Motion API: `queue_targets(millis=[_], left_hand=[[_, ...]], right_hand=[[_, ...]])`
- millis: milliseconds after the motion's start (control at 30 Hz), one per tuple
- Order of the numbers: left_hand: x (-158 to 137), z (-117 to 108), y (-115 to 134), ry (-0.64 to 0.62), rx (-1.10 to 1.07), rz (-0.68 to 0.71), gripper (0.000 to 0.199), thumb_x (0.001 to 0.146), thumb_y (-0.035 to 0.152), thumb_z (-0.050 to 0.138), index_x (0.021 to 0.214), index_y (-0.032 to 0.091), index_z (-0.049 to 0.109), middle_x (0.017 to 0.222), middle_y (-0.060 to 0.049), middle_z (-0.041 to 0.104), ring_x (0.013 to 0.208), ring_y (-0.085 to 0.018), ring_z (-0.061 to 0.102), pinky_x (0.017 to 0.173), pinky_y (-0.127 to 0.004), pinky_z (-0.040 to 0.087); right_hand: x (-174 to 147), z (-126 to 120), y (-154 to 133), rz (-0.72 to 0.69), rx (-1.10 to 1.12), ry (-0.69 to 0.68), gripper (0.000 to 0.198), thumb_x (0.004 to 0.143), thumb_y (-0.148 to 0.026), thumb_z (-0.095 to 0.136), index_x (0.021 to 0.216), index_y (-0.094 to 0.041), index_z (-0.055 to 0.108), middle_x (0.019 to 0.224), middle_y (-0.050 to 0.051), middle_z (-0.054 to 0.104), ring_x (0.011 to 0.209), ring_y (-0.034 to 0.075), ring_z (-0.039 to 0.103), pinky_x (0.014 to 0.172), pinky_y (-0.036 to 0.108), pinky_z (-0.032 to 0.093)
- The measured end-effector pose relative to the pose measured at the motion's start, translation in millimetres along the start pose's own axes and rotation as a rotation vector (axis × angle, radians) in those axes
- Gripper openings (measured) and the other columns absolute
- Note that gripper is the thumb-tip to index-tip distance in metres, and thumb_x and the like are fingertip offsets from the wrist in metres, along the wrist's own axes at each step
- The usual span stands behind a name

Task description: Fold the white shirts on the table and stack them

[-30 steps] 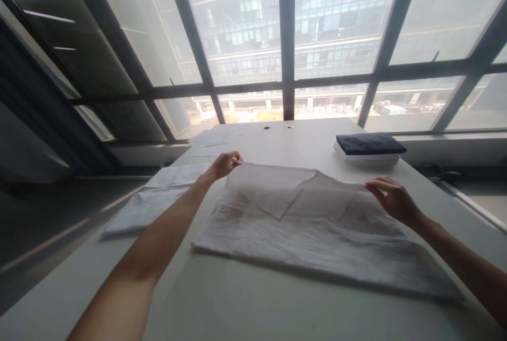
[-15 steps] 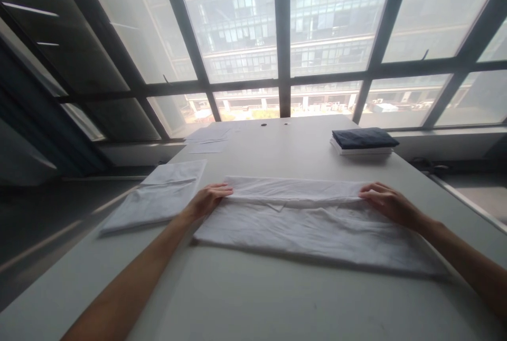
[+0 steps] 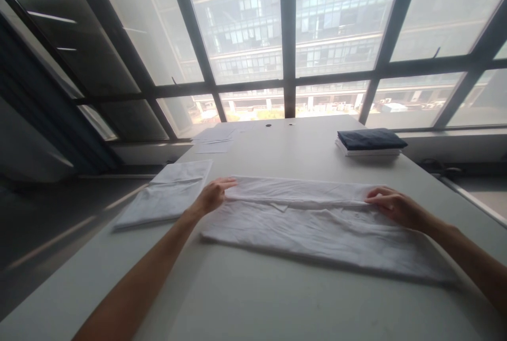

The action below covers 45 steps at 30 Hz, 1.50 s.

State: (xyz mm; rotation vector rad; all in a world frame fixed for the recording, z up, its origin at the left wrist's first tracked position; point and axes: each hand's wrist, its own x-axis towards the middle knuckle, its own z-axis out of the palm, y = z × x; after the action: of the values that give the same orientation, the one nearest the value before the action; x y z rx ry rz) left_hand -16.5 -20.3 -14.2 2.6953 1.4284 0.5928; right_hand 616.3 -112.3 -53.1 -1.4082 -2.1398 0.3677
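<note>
A long white cloth (image 3: 301, 230), folded with its far part turned over towards me, lies wrinkled across the table. At its far left corner is my left hand (image 3: 213, 196), thumb and fingers closed on the folded edge, index finger reaching forward. My right hand (image 3: 398, 208) pinches the edge of the turned-over strip at the right end. A small pale flap (image 3: 280, 207) sticks out below the strip's edge, left of the middle.
Left of my hand lies another folded white cloth (image 3: 174, 190). Papers (image 3: 216, 139) are spread at the far left of the white table (image 3: 253, 299). A stack with a dark blue folded cloth (image 3: 370, 139) on white ones stands at the far right. Large windows rise behind.
The view has shifted slightly, so everything sits a little further right. My left hand's fingers have lifted and reshaped at the corner; the right still pinches the strip.
</note>
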Motion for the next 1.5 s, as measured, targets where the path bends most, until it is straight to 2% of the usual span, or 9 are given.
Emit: queue_targets(millis=[200, 400, 567, 700, 900, 1000, 1100, 1367, 1500], left_hand=[[66, 22, 112, 0.113, -0.098, 0.109, 0.046, 0.098, 0.015, 0.043, 0.137, 0.018, 0.066, 0.137, -0.008, 0.070, 0.132, -0.023, 0.061, 0.116, -0.042, 0.046], [120, 86, 182, -0.070, -0.187, 0.144, 0.043, 0.102, 0.025, 0.049, 0.142, 0.018, 0.063, 0.147, -0.010, 0.062, 0.138, -0.024, 0.056, 0.119, -0.041, 0.041], [118, 114, 182, -0.327, -0.028, 0.198, 0.056, 0.107, 0.050, 0.041, 0.160, 0.031, 0.041, 0.170, -0.009, 0.029, 0.157, -0.037, 0.022, 0.122, -0.065, 0.021], [115, 112, 178, -0.404, 0.027, 0.230, 0.060, 0.107, 0.060, 0.034, 0.163, 0.038, 0.033, 0.173, -0.008, 0.017, 0.158, -0.042, 0.012, 0.122, -0.067, 0.016], [118, 106, 181, -0.433, 0.060, 0.222, 0.059, 0.106, 0.063, 0.036, 0.162, 0.045, 0.031, 0.174, -0.004, 0.012, 0.158, -0.043, 0.010, 0.122, -0.066, 0.015], [119, 109, 178, -0.429, 0.077, 0.230, 0.058, 0.106, 0.063, 0.034, 0.162, 0.045, 0.032, 0.174, -0.004, 0.012, 0.158, -0.043, 0.010, 0.122, -0.065, 0.015], [120, 114, 173, -0.423, 0.069, 0.236, 0.059, 0.107, 0.063, 0.033, 0.162, 0.044, 0.031, 0.174, -0.005, 0.011, 0.158, -0.043, 0.008, 0.122, -0.067, 0.014], [118, 114, 176, -0.380, 0.012, 0.216, 0.060, 0.107, 0.060, 0.033, 0.163, 0.038, 0.032, 0.172, -0.009, 0.018, 0.158, -0.038, 0.016, 0.123, -0.062, 0.016], [108, 101, 143, -0.374, 0.019, 0.097, 0.059, 0.110, 0.056, 0.022, 0.165, 0.036, 0.028, 0.172, -0.007, 0.019, 0.159, -0.033, 0.015, 0.124, -0.060, 0.018]], right_hand=[[3, -4, -1, 0.054, 0.018, -0.079, 0.037, 0.093, -0.047, 0.056, 0.102, -0.024, 0.084, 0.118, 0.012, 0.077, 0.112, 0.035, 0.070, 0.103, 0.048, 0.054], [-8, -4, 17, 0.232, 0.126, 0.172, 0.041, 0.085, -0.027, 0.049, 0.112, -0.019, 0.078, 0.101, 0.008, 0.081, 0.102, 0.029, 0.075, 0.101, 0.045, 0.056], [-11, -19, 36, 0.343, -0.068, 0.458, 0.038, 0.077, -0.019, 0.044, 0.094, -0.019, 0.079, 0.103, 0.011, 0.080, 0.106, 0.028, 0.073, 0.105, 0.043, 0.053], [24, -16, 7, 0.351, -0.172, 0.592, 0.042, 0.086, -0.020, 0.040, 0.106, -0.014, 0.077, 0.113, 0.016, 0.077, 0.110, 0.028, 0.070, 0.103, 0.043, 0.052], [81, 45, -74, 0.199, -0.313, 0.149, 0.049, 0.101, -0.035, 0.041, 0.140, -0.013, 0.062, 0.145, 0.017, 0.061, 0.137, 0.028, 0.052, 0.120, 0.045, 0.032], [84, 61, -77, 0.275, -0.382, -0.093, 0.065, 0.104, -0.050, 0.036, 0.159, -0.014, 0.041, 0.166, 0.018, 0.036, 0.156, 0.031, 0.026, 0.125, 0.057, 0.013], [71, 52, -56, 0.382, -0.404, -0.243, 0.080, 0.103, -0.065, 0.025, 0.165, -0.014, 0.027, 0.172, 0.016, 0.020, 0.159, 0.031, 0.014, 0.126, 0.058, 0.007], [36, 21, -15, 0.491, -0.475, -0.243, 0.077, 0.103, -0.066, 0.020, 0.165, -0.021, 0.026, 0.173, 0.012, 0.017, 0.159, 0.031, 0.015, 0.125, 0.062, 0.010], [33, 27, -11, 0.480, -0.501, -0.204, 0.073, 0.104, -0.063, 0.019, 0.164, -0.022, 0.029, 0.173, 0.011, 0.020, 0.159, 0.030, 0.017, 0.125, 0.062, 0.013]])
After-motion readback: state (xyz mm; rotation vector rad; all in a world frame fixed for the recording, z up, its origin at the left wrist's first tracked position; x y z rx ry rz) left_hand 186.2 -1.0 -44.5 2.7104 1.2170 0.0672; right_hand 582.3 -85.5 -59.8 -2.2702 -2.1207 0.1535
